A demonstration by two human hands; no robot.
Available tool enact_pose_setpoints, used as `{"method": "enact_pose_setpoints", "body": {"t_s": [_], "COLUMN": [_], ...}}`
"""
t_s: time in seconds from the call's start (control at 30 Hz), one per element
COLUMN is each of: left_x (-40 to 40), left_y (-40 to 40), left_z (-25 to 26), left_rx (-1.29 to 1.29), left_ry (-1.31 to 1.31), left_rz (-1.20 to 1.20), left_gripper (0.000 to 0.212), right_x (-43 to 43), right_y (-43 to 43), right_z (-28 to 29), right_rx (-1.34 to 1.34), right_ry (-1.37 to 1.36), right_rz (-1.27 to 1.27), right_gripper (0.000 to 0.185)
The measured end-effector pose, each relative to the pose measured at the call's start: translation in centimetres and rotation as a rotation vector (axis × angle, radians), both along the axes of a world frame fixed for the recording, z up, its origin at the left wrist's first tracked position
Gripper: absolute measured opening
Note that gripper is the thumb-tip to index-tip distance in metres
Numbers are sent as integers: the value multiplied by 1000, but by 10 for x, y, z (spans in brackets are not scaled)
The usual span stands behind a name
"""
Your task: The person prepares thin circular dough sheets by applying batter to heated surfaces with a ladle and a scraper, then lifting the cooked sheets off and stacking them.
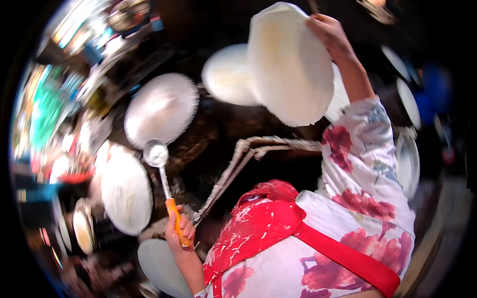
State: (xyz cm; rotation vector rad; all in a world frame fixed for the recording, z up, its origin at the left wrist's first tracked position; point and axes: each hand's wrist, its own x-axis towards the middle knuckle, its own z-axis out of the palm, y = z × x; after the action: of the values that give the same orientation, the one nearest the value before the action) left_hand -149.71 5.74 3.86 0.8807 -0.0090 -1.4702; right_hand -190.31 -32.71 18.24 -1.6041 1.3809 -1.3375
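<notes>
My left hand (180,228) grips the orange handle of a metal ladle (163,178) whose bowl holds some white stuff. Just beyond the bowl, overlapping it in view, is a round whitish disc (160,108), blurred and shiny. My right hand (329,35) is raised at upper right, its fingers pinching the edge of a large thin round white sheet (290,67), which hangs tilted with faint yellowish patches. Partly hidden behind this sheet lies another pale round disc (229,74).
A white-crusted bent frame (238,156) runs between my arms. More white discs stand at left (126,192), at lower left (162,266) and at far right (408,102). My red apron (261,227) bears white splashes. Blurred goods (48,108) fill the upper left.
</notes>
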Motion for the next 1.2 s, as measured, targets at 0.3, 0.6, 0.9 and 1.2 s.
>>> {"method": "enact_pose_setpoints", "body": {"t_s": [0.3,0.6,0.9,1.2], "left_x": [8,-40,-63,-86], "left_y": [-97,-156,-186,-185], "left_z": [-32,-14,-5,6], "left_rx": [95,156,260,257], "left_ry": [8,-9,60,4], "left_rz": [-450,-657,-793,-794], "left_gripper": [33,32,27,28], "right_x": [-229,-363,-283,-279], "right_y": [140,407,443,447], "right_z": [-95,-231,-329,-308], "right_rx": [-85,-27,370,891], "right_ry": [-297,-751,-775,184], "right_rz": [-288,-1288,-1472,-1352], "right_gripper": [16,28,12,34]}}
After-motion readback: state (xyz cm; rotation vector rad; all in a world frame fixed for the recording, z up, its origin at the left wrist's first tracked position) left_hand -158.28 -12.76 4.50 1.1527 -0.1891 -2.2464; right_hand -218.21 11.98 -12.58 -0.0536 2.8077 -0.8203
